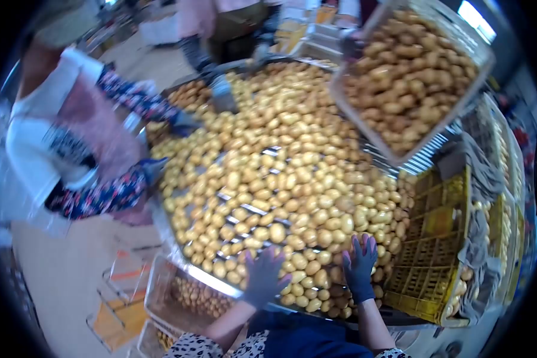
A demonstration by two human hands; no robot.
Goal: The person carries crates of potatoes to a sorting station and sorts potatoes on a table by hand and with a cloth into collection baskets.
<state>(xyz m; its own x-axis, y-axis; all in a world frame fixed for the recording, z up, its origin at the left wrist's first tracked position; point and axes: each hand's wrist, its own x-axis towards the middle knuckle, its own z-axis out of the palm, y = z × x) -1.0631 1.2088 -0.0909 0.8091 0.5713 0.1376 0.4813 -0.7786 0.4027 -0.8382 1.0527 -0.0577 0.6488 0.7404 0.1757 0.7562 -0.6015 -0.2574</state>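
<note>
A broad heap of pale yellow potatoes (316,197) covers a metal-edged sorting table (206,277). At the near edge, my left hand (264,275) lies on the potatoes in a dark glove with pinkish fingertips. Its fingers are spread and hold nothing. Gloved the same way, my right hand (360,271) rests on potatoes further right, fingers apart and pointing forward, also gripping nothing. Dark slots of the table surface show between potatoes ahead of my left hand. Right of my right hand stands a yellow plastic crate (423,250), tilted towards the potatoes.
A clear tub of browner potatoes (411,77) hangs tilted over the far right side, with a gloved hand (352,46) at its rim. Co-workers' gloved hands (224,95) reach in from the far side and left. A plastic bin (161,286) with small potatoes stands below the near-left edge.
</note>
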